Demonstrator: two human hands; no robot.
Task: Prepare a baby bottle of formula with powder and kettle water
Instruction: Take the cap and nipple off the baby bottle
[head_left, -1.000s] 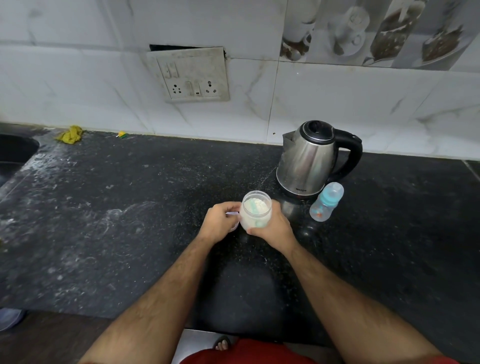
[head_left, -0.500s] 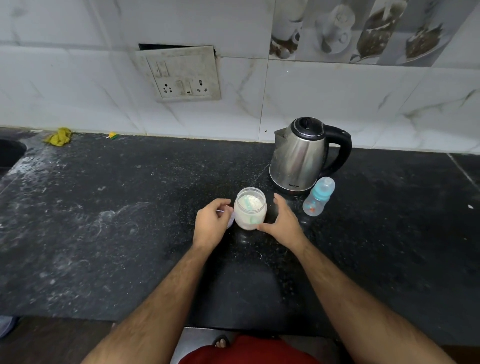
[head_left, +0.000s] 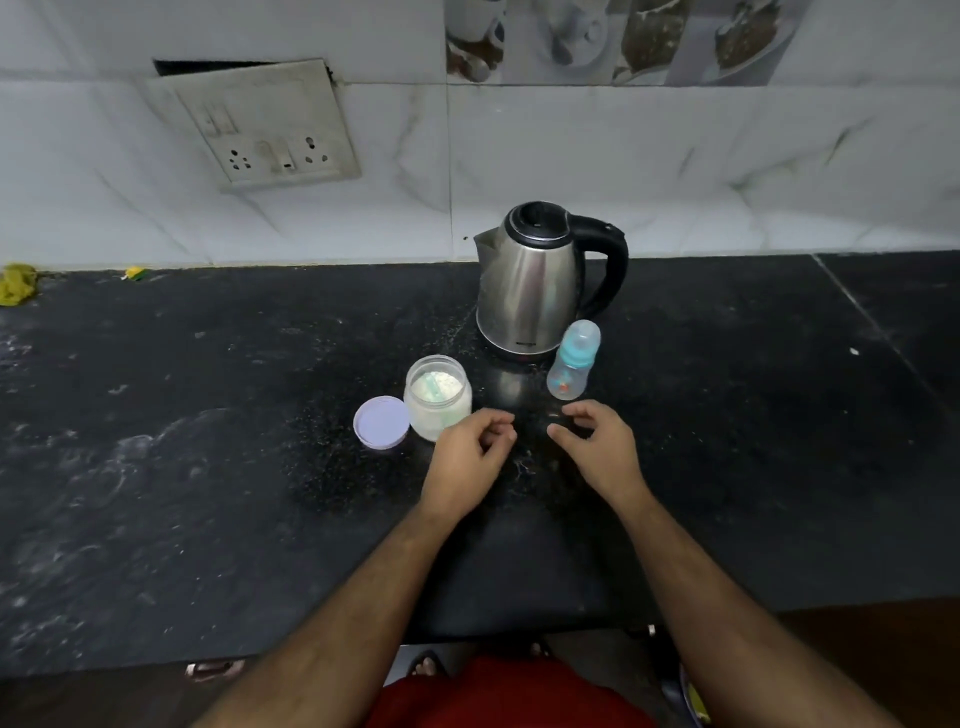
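A clear powder jar (head_left: 438, 399) stands uncovered on the black counter, white powder and a pale green scoop inside. Its lilac lid (head_left: 381, 421) lies flat just left of it. A small baby bottle (head_left: 573, 359) with a teal collar and clear cap stands to the right, in front of a steel kettle (head_left: 535, 280) with a black handle. My left hand (head_left: 467, 457) hovers just right of the jar, fingers loosely curled, holding nothing. My right hand (head_left: 597, 449) hovers below the bottle, fingers relaxed and empty.
A wall socket plate (head_left: 270, 124) hangs on the marble backsplash behind. A yellow cloth (head_left: 18, 283) lies at the far left back edge of the counter (head_left: 208, 467). The counter's front edge runs near my body.
My left hand has set the lid down left of the jar and let go. My right hand has released the jar. Both hands have drawn to the right of it.
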